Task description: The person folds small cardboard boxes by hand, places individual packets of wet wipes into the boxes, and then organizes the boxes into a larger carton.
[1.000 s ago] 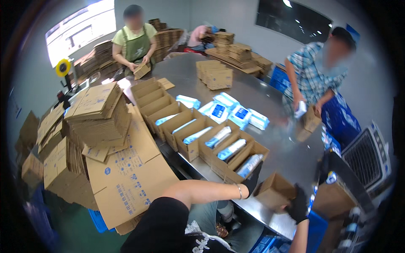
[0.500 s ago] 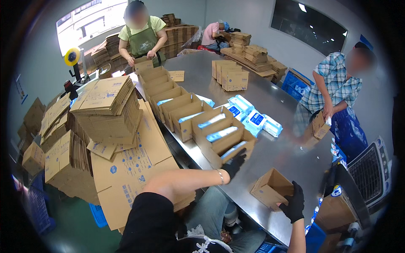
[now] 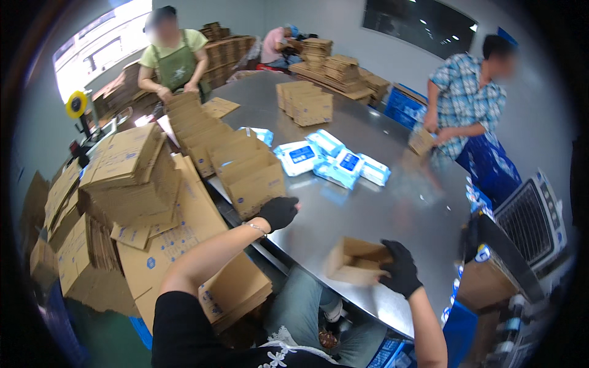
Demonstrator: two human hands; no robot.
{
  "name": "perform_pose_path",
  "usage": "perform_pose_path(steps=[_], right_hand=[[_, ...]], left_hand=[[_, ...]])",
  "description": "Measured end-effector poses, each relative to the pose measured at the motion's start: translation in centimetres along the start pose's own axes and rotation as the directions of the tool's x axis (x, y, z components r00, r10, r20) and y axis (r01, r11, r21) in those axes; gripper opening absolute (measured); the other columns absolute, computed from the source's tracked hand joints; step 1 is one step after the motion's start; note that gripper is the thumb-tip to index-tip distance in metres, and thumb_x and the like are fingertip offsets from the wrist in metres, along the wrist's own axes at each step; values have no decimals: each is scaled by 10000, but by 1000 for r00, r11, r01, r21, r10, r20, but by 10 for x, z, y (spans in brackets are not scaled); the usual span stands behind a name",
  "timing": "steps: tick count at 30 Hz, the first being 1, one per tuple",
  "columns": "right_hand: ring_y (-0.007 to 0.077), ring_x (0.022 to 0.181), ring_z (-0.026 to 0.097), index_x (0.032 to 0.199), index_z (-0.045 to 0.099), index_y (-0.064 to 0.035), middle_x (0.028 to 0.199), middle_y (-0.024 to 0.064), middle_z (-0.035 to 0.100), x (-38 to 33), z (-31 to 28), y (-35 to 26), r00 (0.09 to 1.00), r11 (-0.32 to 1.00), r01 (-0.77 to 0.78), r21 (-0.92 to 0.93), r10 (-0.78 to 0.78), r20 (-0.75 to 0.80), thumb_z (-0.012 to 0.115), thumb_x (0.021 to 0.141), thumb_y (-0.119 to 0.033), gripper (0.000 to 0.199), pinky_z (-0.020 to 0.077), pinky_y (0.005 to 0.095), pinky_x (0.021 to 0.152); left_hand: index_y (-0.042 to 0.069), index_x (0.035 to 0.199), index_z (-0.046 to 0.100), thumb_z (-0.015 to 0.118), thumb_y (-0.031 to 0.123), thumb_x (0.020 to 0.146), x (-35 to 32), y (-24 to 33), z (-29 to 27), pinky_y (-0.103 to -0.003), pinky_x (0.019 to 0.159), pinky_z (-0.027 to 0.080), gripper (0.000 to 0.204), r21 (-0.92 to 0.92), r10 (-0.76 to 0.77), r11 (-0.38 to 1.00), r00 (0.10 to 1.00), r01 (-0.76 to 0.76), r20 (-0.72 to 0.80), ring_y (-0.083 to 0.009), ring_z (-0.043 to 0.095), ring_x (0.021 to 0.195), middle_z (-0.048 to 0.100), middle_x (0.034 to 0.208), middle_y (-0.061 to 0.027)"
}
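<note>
My left hand (image 3: 279,214), in a black glove with bare fingertips, presses against the near end of a row of open cardboard boxes (image 3: 254,187). Its fingers lie along the end box. In my right hand (image 3: 400,270), gloved the same way, is the right wall of a single open cardboard box (image 3: 348,276), with fingers inside and thumb outside. This box is tilted at the table's near edge and looks vacant inside. Beyond the row's right side lie several blue-and-white soft packs of wipes (image 3: 339,167).
The metal table (image 3: 374,214) carries another group of boxes (image 3: 311,107) farther back. Flattened cardboard stacks (image 3: 126,165) stand at left. A person in a green apron (image 3: 175,64) handles the row's far end; another in a checked shirt (image 3: 466,92) holds a box at right.
My left hand has moved left and away, and the row of boxes is squeezed closer together. The single box in my right hand has shifted left toward me and tilted.
</note>
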State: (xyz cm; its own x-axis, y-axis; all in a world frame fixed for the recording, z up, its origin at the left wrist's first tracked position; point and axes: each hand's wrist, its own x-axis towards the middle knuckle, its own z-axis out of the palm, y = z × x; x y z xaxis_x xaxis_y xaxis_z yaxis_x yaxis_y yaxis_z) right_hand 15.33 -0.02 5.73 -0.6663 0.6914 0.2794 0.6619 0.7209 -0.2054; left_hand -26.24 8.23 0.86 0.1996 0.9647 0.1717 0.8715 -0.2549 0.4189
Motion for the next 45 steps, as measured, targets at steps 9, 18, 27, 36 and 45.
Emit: perform_pose_path(steps=[9, 18, 27, 36, 45], right_hand=[[332, 1190, 492, 1213, 580, -62, 1275, 166, 535, 149, 50, -12, 975, 864, 151, 481, -209, 69, 748, 779, -346, 545, 403, 419, 1001], [331, 1372, 312, 1393, 438, -302, 1492, 77, 339, 393, 141, 37, 983, 944, 24, -328, 37, 180, 546, 891, -331, 514, 195, 589, 1106], [345, 1359, 348, 1475, 316, -224, 1449, 172, 384, 388, 198, 20, 840, 784, 376, -494, -63, 539, 768, 465, -706, 1207, 125, 697, 1063], [369, 1244, 480, 1444, 348, -130, 1344, 176, 491, 148, 100, 85, 837, 904, -418, -92, 422, 349, 757, 477, -725, 1207, 395, 488, 1015], [336, 1074, 471, 1387, 386, -74, 1122, 178, 506, -58, 27, 61, 806, 704, -584, -404, 561, -188, 825, 522, -569, 1089, 360, 466, 898]], left_hand=[[118, 1043, 628, 517, 234, 910, -11, 54, -7, -463, 613, 501, 209, 107, 198, 968, 950, -229, 240, -339, 657, 689, 669, 764, -153], [131, 1085, 564, 510, 163, 875, -37, 71, -20, -423, 640, 523, 219, 43, 205, 974, 947, -223, 249, -333, 671, 750, 677, 842, -117], [152, 1127, 536, 475, 185, 893, -55, 59, -23, -431, 565, 501, 244, -45, 241, 970, 944, -237, 226, -322, 655, 674, 659, 840, -103], [113, 984, 575, 559, 164, 849, -48, 66, -23, -409, 544, 489, 145, 67, 321, 941, 937, -332, 135, -277, 651, 645, 641, 746, -99], [129, 973, 592, 537, 219, 892, -41, 63, -14, -452, 566, 487, 133, 171, 319, 929, 944, -329, 80, -326, 637, 627, 640, 677, -134]])
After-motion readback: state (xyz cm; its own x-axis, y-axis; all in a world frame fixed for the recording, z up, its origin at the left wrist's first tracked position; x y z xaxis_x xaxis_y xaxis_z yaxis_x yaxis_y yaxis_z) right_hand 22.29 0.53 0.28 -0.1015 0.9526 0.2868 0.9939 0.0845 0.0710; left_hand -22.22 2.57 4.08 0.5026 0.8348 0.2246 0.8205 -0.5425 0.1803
